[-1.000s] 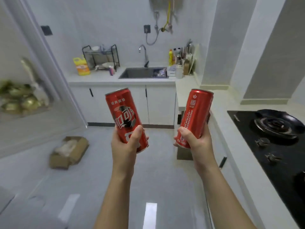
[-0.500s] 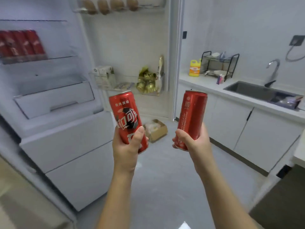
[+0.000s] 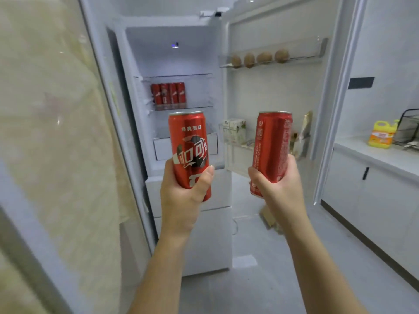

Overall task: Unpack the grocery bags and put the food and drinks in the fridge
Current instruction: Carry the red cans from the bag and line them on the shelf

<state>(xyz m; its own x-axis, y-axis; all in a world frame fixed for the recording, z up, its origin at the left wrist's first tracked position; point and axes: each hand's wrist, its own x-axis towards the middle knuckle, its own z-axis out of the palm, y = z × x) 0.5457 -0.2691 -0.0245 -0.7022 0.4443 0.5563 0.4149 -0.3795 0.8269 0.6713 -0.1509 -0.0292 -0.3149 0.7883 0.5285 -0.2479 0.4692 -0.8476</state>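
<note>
1. One slim red aluminium drink can (image 3: 189,150) stands upright at the centre of the frame. The left hand (image 3: 181,196) wraps its lower half, thumb across the front and fingers curled behind.
2. A second slim red can (image 3: 272,143) sits just right of centre, leaning slightly. The right hand (image 3: 278,189) grips it round the lower half in the same way.
3. Both cans look sealed, so they are probably full: fairly heavy for their size and stiff. The thin wall would dent under a hard squeeze, and the smooth skin could slip. A firm wrap round the barrel suits them, low enough to leave the top clear.
4. Behind the cans stands an open white fridge (image 3: 172,60). A row of matching red cans (image 3: 168,96) stands on its glass shelf (image 3: 199,107), above centre. The bare stretch of shelf to the right of that row looks like the natural spot.
5. To the right, the open fridge door (image 3: 272,91) carries brown rounded items (image 3: 260,58) in its upper rack and pale cartons (image 3: 234,130) lower down.
6. At the right edge, a yellow plastic bottle (image 3: 382,134) stands on a white counter (image 3: 374,155).
</note>
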